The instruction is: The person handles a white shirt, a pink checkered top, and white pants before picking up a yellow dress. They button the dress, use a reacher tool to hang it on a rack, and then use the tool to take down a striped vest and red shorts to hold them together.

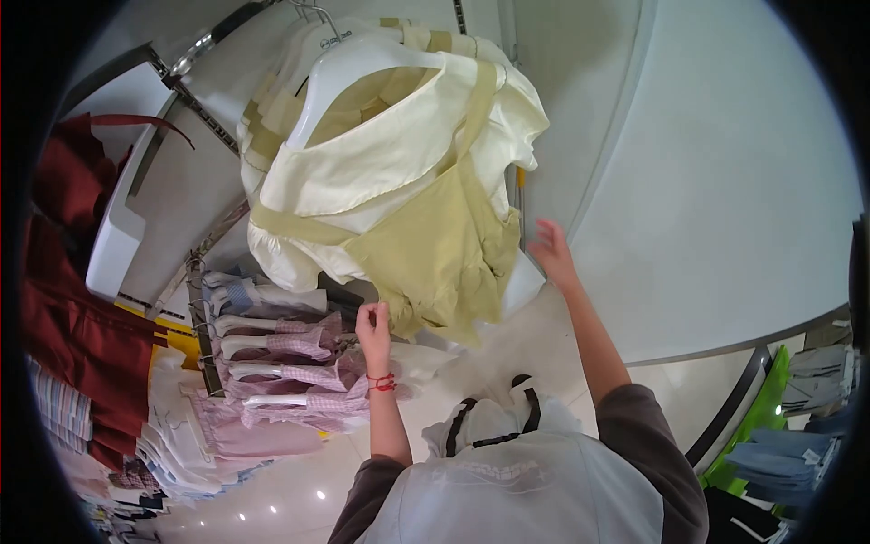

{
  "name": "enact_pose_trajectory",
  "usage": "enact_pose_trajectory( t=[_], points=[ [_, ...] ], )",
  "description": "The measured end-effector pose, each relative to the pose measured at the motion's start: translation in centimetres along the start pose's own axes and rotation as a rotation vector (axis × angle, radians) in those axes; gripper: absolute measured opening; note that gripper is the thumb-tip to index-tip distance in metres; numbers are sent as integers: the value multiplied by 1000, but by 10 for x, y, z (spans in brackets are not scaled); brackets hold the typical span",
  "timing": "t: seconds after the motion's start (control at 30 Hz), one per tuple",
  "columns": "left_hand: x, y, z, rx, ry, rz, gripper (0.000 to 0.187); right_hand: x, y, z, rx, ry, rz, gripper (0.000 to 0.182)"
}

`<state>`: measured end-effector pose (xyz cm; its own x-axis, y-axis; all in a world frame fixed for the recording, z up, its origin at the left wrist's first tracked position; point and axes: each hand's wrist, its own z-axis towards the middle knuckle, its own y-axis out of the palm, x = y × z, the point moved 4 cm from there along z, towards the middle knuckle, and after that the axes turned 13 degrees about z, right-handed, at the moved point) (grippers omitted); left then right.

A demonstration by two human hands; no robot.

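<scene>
A cream top with a pale olive pinafore-style romper over it hangs in front of me on a white hanger. My left hand, with red string bracelets at the wrist, is closed at the garment's lower left edge. Whether cloth is pinched in its fingers is hidden. My right hand is raised just right of the garment's lower part, fingers apart and slightly blurred, holding nothing. Behind the front garment, several similar cream and olive pieces hang on the same rail.
Below left, a lower rail carries several pink gingham clothes. Dark red garments hang at the far left. A curved white wall stands to the right. Jeans hang by a green panel at the lower right.
</scene>
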<state>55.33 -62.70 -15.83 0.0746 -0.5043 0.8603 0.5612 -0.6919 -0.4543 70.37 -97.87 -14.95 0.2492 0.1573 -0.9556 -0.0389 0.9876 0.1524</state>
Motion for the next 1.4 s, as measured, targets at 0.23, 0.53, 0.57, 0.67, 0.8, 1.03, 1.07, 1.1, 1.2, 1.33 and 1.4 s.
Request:
enact_pose_trajectory(
  t=[0.23,0.53,0.57,0.67,0.8,1.03,1.07,1.1,1.2,1.33,1.4],
  points=[
    [10,-3,-41,33,-70,-8,16,11,27,51,-274,163,-187,19],
    [19,-5,-86,145,-195,-94,11,14,-26,16,-289,288,183,16],
    [22,-6,-89,180,-188,-79,11,13,-31,16,-300,277,165,16],
    [14,-15,-94,271,-168,-98,11,10,-48,16,-321,235,71,16],
    [13,-23,-101,300,-156,-67,10,10,-79,20,-284,168,-37,17],
    [4,-28,-114,352,-158,-143,14,8,-118,16,-227,125,-54,16],
    [7,-27,-113,354,-159,-186,14,7,-118,15,-241,151,27,14],
    [12,-24,-113,332,-181,-309,15,4,-114,11,-256,177,110,12],
    [26,-6,-115,274,-224,-523,15,-8,-89,-2,-413,189,368,9],
    [31,11,-115,206,-217,-261,18,-19,-39,-18,-520,304,575,13],
    [28,19,-114,219,-156,-63,18,-10,-22,-23,-493,233,582,18]
  ],
)
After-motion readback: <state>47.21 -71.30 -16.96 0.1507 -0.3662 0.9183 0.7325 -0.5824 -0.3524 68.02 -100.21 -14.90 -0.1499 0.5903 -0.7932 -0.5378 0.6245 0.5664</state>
